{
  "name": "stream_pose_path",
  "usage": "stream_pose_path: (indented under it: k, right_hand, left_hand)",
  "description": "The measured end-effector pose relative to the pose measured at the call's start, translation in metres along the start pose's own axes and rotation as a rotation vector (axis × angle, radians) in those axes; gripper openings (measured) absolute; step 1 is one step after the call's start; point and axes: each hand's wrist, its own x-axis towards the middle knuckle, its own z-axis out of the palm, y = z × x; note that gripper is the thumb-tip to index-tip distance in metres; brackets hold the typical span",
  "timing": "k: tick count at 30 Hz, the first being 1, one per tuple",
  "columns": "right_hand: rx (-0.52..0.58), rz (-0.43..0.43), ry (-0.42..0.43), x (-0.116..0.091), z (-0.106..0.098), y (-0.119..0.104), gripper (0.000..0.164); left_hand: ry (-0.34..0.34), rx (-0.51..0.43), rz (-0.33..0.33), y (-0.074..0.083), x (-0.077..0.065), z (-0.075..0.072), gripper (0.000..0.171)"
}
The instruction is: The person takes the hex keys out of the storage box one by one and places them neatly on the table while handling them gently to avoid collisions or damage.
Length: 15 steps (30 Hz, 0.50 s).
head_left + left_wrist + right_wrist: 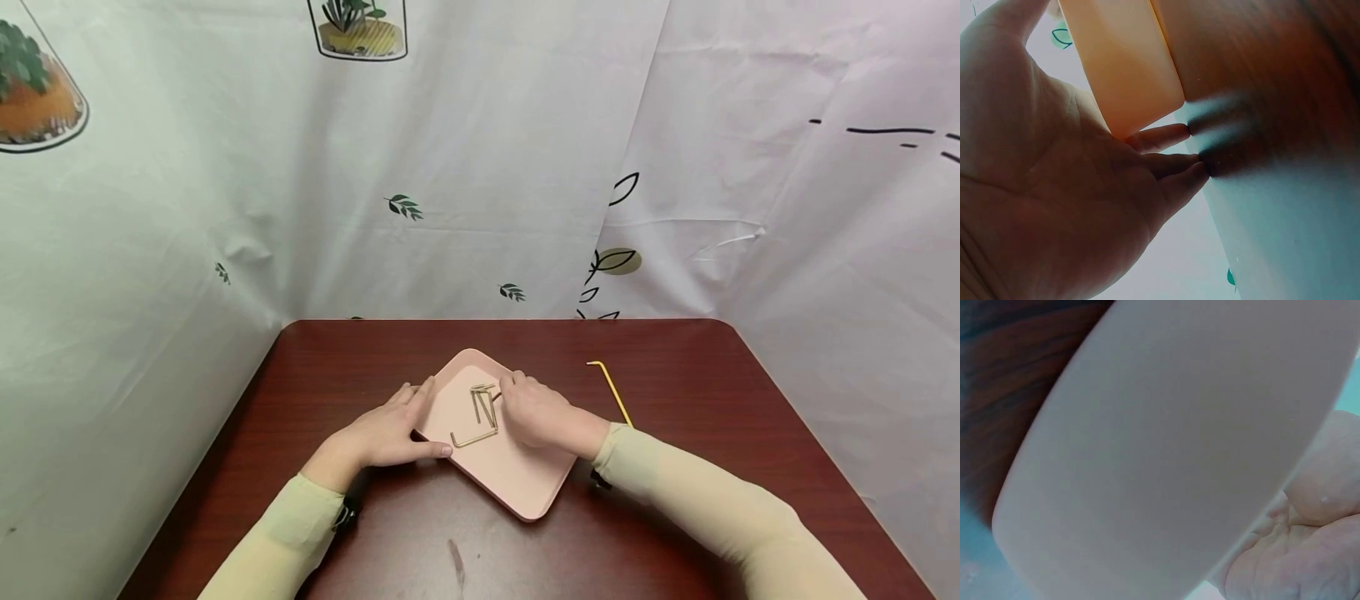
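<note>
A shallow pink tray lies turned cornerwise on the table. Inside it are several brass-coloured hex keys, most of them bunched near the middle. My left hand rests against the tray's left corner, thumb at the near rim and straight fingers along the other side. In the left wrist view those fingers reach past the tray's corner to the table. My right hand is over the tray's right side with curled fingers, and a thin dark hex key end shows at its fingertips. The tray's underside fills most of the right wrist view.
A yellow hex key lies on the dark red-brown table, right of the tray and partly behind my right sleeve. White patterned cloth hangs behind the table and along both sides.
</note>
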Motion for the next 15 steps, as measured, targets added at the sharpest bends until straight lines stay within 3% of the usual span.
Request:
stream_pose_path:
  k: [6, 15]
  right_hand:
    - [0.012, 0.041, -0.02, -0.0024, -0.0032, 0.0005, 0.03]
    - [0.052, 0.059, 0.0, -0.0053, -0.0046, 0.0046, 0.021]
  left_hand:
    - [-0.001, 0.001, -0.003, 0.0009, -0.001, -0.0005, 0.131]
    - [0.001, 0.014, 0.001, 0.0028, -0.0014, -0.0018, 0.131]
